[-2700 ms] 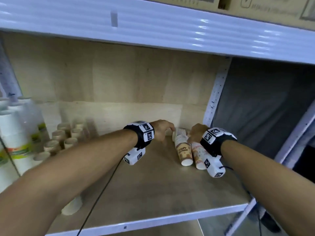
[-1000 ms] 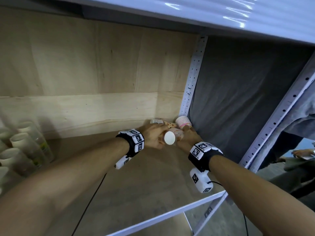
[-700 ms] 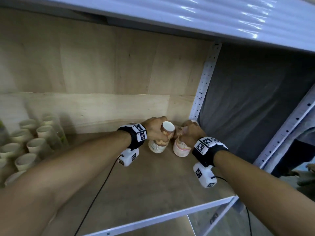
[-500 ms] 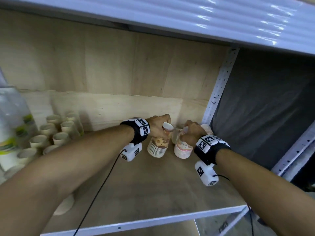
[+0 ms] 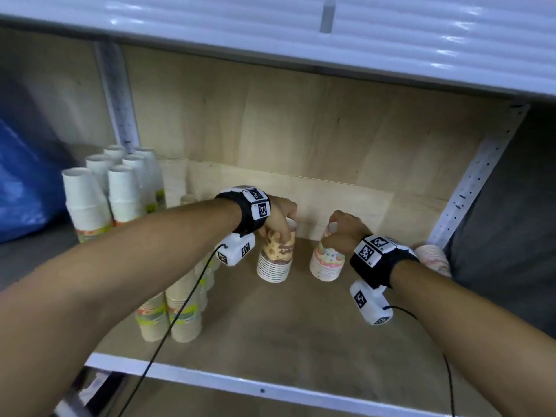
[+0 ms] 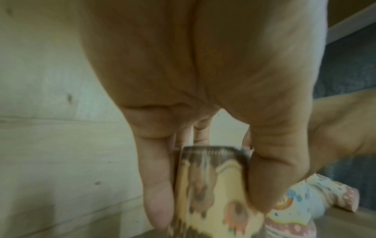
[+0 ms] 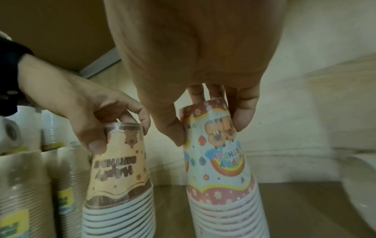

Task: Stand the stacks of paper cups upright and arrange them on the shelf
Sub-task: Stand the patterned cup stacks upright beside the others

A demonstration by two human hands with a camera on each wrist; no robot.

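Note:
Two stacks of printed paper cups stand rims-down on the wooden shelf board [image 5: 301,326]. My left hand [image 5: 282,236] pinches the top of the brown-and-orange stack [image 5: 275,260] from above; thumb and fingers are seen curled round it in the left wrist view [image 6: 211,185] and the right wrist view [image 7: 120,169]. Beside it on the right stands the pink-and-blue stack [image 5: 326,263], whose top my right hand [image 5: 331,233] grips, seen close up [image 7: 219,161]. A third printed stack [image 5: 433,257] lies on its side behind my right wrist.
Tall white cup stacks [image 5: 120,191] stand at the back left. Beige stacks with green labels [image 5: 177,314] stand front left, under my left forearm. A metal shelf [image 5: 301,31] hangs low overhead. A perforated upright [image 5: 469,188] bounds the right side.
The two printed stacks lay on their sides by the right upright; both hands lifted them, tipped them upright and set them down rims-down a little further left.

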